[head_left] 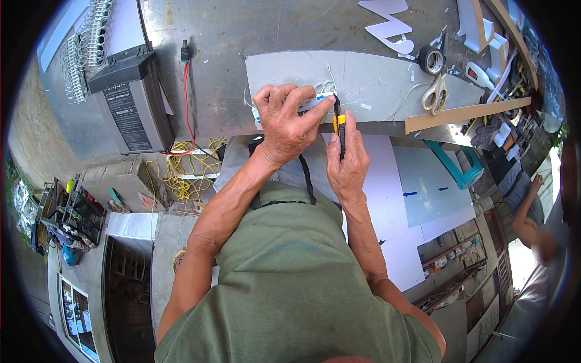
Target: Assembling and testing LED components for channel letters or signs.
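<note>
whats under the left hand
White-and-blue pieces and a pale grey sheet show around the left hand; whether the pieces join beneath it is covered.

A: Class of place?
B: Workshop, small, apparently part-open to the outdoors; bright daylight [523, 266] at the right edge.
A: Grounds for entry?
B: Workbench [224, 30], one, grey metal top, scratched and stained.
A: Tools?
B: Cutter [342, 134], one, yellow and black, in hand. Scissors [434, 97], one pair, pale-handled. Tape roll [431, 60], one, dark.
A: Materials?
B: Offcut [390, 27], one, white, zigzag-shaped; brown strip [466, 115], one, long; small white scraps, scattered.
A: Electrical items?
B: Boxed unit [127, 109], one, grey and black; red lead [186, 103] beside it, ending in a dark connector [185, 52].
A: Lower level?
B: Yellow cord [180, 175], tangled, below the bench; rack [69, 215], crammed, far left.
</note>
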`<state>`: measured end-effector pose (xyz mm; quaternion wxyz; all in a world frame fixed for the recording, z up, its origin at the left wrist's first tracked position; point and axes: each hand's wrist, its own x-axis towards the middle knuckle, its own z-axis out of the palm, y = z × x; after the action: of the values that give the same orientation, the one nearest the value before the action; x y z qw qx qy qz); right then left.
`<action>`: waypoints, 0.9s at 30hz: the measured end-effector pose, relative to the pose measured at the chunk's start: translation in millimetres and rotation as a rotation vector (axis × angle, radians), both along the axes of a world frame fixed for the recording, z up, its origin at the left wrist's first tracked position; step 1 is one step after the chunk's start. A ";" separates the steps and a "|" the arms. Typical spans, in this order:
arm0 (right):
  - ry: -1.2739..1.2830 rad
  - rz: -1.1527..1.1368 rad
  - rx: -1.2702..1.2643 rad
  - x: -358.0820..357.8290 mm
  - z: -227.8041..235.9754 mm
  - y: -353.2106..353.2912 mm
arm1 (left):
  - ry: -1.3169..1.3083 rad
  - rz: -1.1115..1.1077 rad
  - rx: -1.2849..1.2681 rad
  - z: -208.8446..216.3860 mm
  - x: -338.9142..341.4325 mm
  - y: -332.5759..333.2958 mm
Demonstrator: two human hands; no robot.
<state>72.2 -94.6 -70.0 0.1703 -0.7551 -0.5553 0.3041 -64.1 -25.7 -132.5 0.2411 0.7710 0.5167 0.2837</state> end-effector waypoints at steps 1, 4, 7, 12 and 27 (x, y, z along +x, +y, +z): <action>-0.005 0.002 -0.012 0.2 0.4 -0.4 | 0.001 0.002 0.000 -0.1 -0.1 -0.3; -0.012 0.008 -0.023 0.9 -0.5 -0.6 | -0.001 0.003 0.002 0.0 0.5 0.1; -0.016 0.013 -0.014 1.1 -1.0 0.7 | -0.005 0.010 0.004 1.4 1.4 2.6; -0.015 0.011 -0.007 1.3 -1.2 2.7 | -0.056 0.061 -0.004 0.2 4.7 4.5; -0.035 0.022 -0.010 1.4 -1.1 2.4 | -0.003 0.003 0.002 0.9 1.4 1.3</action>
<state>73.6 -92.3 -71.1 0.1534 -0.7551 -0.5648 0.2956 -62.7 -24.4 -131.6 0.2406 0.7700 0.5174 0.2856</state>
